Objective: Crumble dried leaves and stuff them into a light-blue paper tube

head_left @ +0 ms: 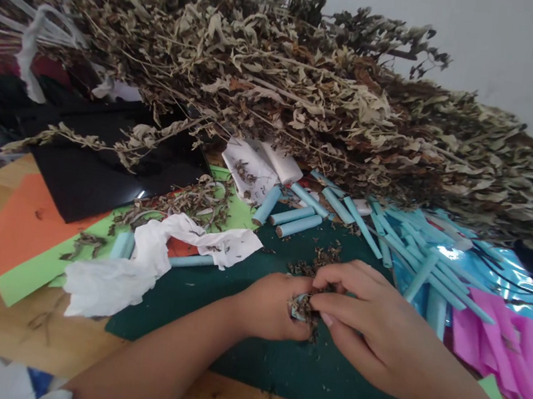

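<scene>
My left hand (272, 305) is closed around a light-blue paper tube (298, 310); only its open end shows, and the rest is hidden in the fist. Bits of dried leaf fill and spill over that end. With fingertips together, my right hand (369, 320) pinches crumbled dried leaves (316, 295) at the tube's mouth. Beneath both hands lies a dark green mat (251, 359), and a small heap of leaf crumbs (325, 256) rests on it just beyond the fingers.
Dried leafy stalks (284, 88) are piled across the back. Several blue paper tubes (300, 225) lie behind my hands, more at right beside pink paper (505, 352). Crumpled white tissue (106, 282), orange paper (12, 240), green paper (38, 264) and a black sheet (100, 166) are at left.
</scene>
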Available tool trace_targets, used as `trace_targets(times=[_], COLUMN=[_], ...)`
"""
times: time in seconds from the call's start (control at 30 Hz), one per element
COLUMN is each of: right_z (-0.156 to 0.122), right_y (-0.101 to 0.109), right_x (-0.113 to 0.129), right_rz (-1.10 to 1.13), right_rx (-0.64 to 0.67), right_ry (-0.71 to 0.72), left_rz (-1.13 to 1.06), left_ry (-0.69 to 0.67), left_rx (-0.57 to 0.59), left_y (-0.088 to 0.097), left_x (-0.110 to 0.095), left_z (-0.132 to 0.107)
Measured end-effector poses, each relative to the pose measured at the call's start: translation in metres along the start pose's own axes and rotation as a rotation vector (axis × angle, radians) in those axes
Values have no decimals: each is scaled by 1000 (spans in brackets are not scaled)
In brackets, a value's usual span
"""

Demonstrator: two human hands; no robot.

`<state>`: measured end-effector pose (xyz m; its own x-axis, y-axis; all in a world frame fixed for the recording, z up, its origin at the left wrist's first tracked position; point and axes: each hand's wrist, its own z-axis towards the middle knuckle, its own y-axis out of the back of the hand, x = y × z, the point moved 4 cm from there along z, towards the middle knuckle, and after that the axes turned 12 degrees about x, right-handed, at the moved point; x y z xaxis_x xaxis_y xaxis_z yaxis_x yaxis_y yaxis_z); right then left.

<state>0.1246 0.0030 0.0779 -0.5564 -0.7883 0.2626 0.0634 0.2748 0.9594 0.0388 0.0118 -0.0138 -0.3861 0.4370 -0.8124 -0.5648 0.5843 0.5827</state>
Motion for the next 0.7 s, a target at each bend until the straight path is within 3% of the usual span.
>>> trace_targets(times=[0.07,0.23,0.43,0.7], right_z=[-4,-8,6,-1], right_y=[0,5,-5,-11], right_x=[-3,-2,6,-5], right_rz=[16,113,46,162], right_rx=[-17,-216,-25,-189], right_ry=[-6,47,12,23], left_rz=[-11,-33,-17,-60], left_ry=[1,8,-95,-36], left_rx=[-11,-2,44,45], left_y=[-1,2,5,5], left_x=[2,1,-8,-4], left_z=[-1,-2,-2,-2])
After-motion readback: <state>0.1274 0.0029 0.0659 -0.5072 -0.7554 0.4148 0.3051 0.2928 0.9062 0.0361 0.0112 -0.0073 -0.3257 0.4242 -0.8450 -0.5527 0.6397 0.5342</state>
